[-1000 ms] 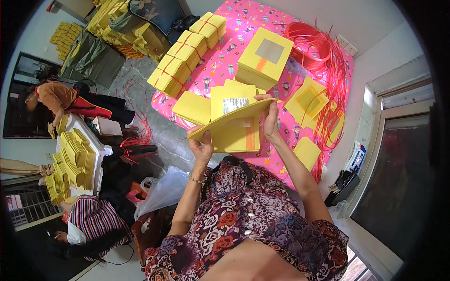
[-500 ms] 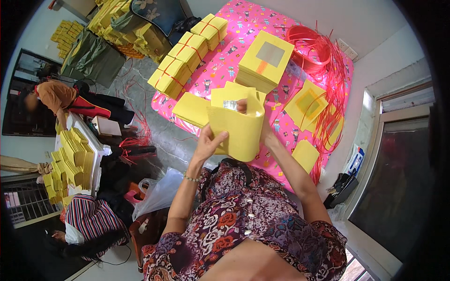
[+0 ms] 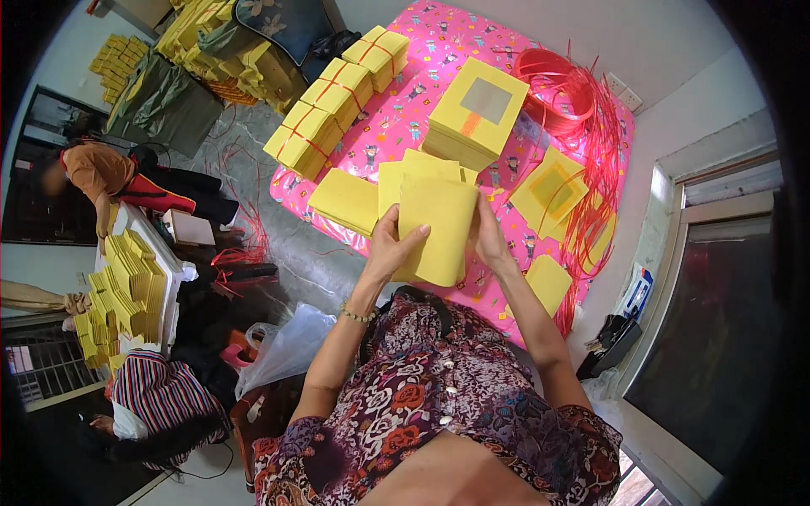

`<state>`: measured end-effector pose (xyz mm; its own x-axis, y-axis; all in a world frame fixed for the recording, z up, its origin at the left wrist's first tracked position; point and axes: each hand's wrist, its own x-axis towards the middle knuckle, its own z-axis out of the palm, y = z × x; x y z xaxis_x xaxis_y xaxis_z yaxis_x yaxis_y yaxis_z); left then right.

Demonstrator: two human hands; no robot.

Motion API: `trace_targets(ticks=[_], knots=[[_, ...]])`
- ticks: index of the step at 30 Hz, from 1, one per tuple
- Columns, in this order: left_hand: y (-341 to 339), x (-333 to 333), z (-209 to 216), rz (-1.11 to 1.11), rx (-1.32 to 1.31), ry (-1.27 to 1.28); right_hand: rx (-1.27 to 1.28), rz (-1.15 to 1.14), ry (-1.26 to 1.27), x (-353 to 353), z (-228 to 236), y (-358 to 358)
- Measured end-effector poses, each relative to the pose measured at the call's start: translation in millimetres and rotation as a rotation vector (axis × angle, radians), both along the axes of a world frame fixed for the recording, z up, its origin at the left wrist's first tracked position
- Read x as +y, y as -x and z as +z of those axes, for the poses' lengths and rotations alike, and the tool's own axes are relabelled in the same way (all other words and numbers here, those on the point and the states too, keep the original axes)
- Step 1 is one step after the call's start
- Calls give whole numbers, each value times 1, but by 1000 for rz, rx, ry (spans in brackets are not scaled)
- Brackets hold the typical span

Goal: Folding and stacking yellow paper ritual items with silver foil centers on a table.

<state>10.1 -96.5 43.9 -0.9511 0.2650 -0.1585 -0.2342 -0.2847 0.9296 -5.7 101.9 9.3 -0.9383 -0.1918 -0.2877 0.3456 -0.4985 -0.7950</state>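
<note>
Between my hands is a wad of yellow paper sheets (image 3: 439,228), its front sheet curled over toward me at the right. My left hand (image 3: 396,244) grips the left edge, thumb on top. My right hand (image 3: 491,238) closes on the right edge, its fingertips partly hidden behind the paper. Just beyond, more yellow sheets (image 3: 430,164) lie partly covered by the held ones. A low pile of yellow paper (image 3: 344,198) sits to the left. Further back stands a tall yellow stack (image 3: 468,139) with a silver square and an orange mark on top.
Red-tied yellow bundles (image 3: 308,139) line the left of the pink patterned tabletop (image 3: 418,84). Tangled red strips (image 3: 582,126) and loose yellow sheets (image 3: 553,185) lie at the right. A person in brown (image 3: 105,173) and another in stripes (image 3: 169,392) are at the left, beside a paper-laden table.
My right hand has come out from inside the curled paper to its right edge. The curled sheet now lies flatter, covering the silver patch. My left hand has shifted slightly right.
</note>
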Motion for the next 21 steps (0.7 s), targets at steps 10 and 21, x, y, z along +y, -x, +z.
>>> trace_targets(ticks=[10, 21], knots=[[10, 11, 12, 41, -41, 74, 214, 73, -321, 2, 26, -11], [26, 5, 3, -176, -201, -10, 117, 102, -200, 8, 26, -12]])
